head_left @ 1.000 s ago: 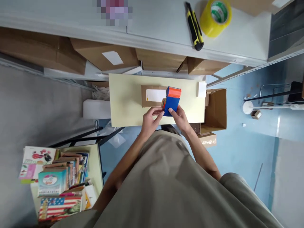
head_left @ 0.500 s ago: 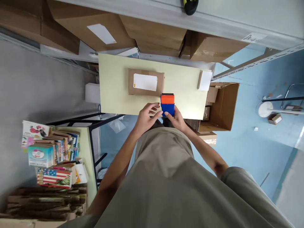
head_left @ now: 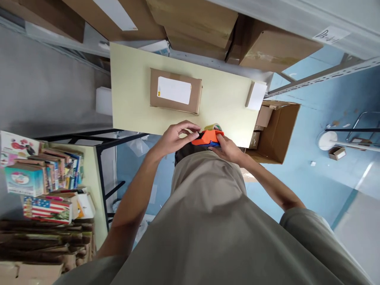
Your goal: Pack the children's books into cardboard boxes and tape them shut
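Two hands of mine are at the orange-and-blue tape dispenser (head_left: pixel 206 137), by the table's (head_left: pixel 130 91) near edge. My right hand (head_left: pixel 229 149) pinches its right end, thumb above, fingers below; the dispenser partly hides the tape roll (head_left: pixel 213 127) behind it. My left hand's (head_left: pixel 175 136) fingers curl by the black end, parted from the thumb; whether they touch, I can't tell. Just beyond lies a labelled carton (head_left: pixel 196 93), with a white box (head_left: pixel 256 96) farther right. An open cardboard box (head_left: pixel 285 130) flanks the table's right end; books (head_left: pixel 56 166) crowd my left.
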### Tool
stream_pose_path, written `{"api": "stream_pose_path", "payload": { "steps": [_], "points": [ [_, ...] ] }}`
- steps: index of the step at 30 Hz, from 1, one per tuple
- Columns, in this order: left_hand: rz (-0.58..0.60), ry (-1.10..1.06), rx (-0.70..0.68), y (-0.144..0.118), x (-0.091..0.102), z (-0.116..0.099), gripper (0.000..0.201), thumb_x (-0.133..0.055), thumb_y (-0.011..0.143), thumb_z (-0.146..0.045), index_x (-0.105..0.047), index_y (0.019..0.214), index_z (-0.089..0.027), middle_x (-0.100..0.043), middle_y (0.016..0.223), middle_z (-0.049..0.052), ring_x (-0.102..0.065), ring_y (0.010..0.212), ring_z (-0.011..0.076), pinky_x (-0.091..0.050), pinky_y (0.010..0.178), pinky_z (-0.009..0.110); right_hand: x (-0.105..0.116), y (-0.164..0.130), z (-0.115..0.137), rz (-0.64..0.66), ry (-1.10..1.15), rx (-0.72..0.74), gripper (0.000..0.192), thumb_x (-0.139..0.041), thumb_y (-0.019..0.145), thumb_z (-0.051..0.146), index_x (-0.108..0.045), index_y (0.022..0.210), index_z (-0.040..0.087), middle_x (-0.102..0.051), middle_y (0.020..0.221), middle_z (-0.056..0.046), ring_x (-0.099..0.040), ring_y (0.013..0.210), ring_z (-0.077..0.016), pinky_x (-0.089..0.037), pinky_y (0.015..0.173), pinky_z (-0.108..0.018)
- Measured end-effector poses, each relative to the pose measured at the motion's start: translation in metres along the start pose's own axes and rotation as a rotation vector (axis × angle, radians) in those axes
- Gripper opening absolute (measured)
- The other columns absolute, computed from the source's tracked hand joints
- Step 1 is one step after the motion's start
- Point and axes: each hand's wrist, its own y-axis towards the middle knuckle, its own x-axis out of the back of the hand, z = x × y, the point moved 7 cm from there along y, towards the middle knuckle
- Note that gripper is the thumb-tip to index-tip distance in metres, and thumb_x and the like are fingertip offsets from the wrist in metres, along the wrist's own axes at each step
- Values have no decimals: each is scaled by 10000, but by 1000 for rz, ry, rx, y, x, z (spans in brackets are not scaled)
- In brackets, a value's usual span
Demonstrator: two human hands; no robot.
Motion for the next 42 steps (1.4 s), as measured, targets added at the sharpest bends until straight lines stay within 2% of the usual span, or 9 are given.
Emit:
{"api": "stream_pose_path", "payload": {
  "steps": [5, 14, 21, 26, 28, 31, 33, 38, 42],
  "points": [
    [-9, 17, 26, 2, -3, 9, 498, -804, 1004, -721, -875, 1077, -233, -844, 1139, 95, -801, 1086, 271, -695, 963, 370, 6, -1, -4, 94, -24, 50, 370, -570, 1186, 585, -490, 1355, 266, -742, 1198, -145, -734, 1022, -348, -656, 895, -539],
    [-73, -14, 53, 2, -16, 40, 447, -812, 1007, -671, -863, 1063, -231, -850, 1067, 81, -800, 998, 248, -683, 917, 362, 9, -1, -18, 224, -75, 95, 376, -559, 1189, 599, -483, 1341, 263, -747, 1151, -130, -714, 944, -323, -632, 840, -495],
    [-233, -93, 84, 6, -27, 90, 475, -815, 979, -679, -847, 1040, -209, -873, 1035, 92, -807, 947, 239, -685, 899, 364, 11, 8, -29, 335, -96, -16, 492, -526, 1183, 670, -549, 1404, 230, -769, 1006, -94, -698, 778, -295, -584, 761, -437],
    [-354, -121, 94, 8, -40, 122, 385, -823, 965, -606, -833, 986, -222, -872, 1006, 89, -809, 951, 236, -680, 932, 373, 36, 8, -29, 451, -136, -93, 498, -546, 1180, 658, -607, 1419, 225, -783, 877, -70, -701, 705, -292, -532, 723, -397],
    [-417, -108, 85, 8, -36, 130, 348, -813, 974, -569, -831, 981, -222, -874, 1020, 87, -803, 957, 229, -671, 946, 366, 52, 3, -34, 489, -196, -124, 504, -546, 1176, 672, -632, 1397, 227, -787, 861, -78, -699, 687, -295, -522, 716, -400],
    [-562, -82, 99, 11, -15, 147, 331, -806, 974, -537, -822, 981, -206, -877, 1034, 86, -794, 960, 216, -656, 948, 348, 73, 0, -48, 498, -347, -209, 522, -539, 1176, 642, -625, 1441, 201, -813, 920, -121, -725, 710, -318, -531, 724, -417],
    [-605, -72, 124, 18, 0, 162, 316, -826, 951, -509, -821, 984, -195, -875, 1030, 85, -790, 959, 213, -646, 923, 333, 79, 2, -56, 501, -470, -259, 550, -501, 1184, 611, -594, 1488, 162, -834, 1021, -174, -762, 780, -350, -552, 749, -435],
    [-674, -72, 99, 47, 19, 187, 203, -873, 912, -378, -819, 1009, -208, -854, 1013, 63, -784, 937, 200, -630, 881, 312, 63, 27, -66, 469, -688, -297, 657, -336, 1216, 598, -464, 1594, 76, -808, 1273, -297, -811, 1043, -440, -612, 867, -502],
    [-822, -85, 104, 61, 19, 199, 165, -858, 932, -354, -820, 1025, -223, -853, 1008, 49, -786, 945, 195, -636, 896, 305, 44, 45, -76, 416, -738, -294, 719, -190, 1221, 612, -424, 1601, 49, -790, 1260, -329, -803, 1051, -459, -638, 862, -540]
  ]
}}
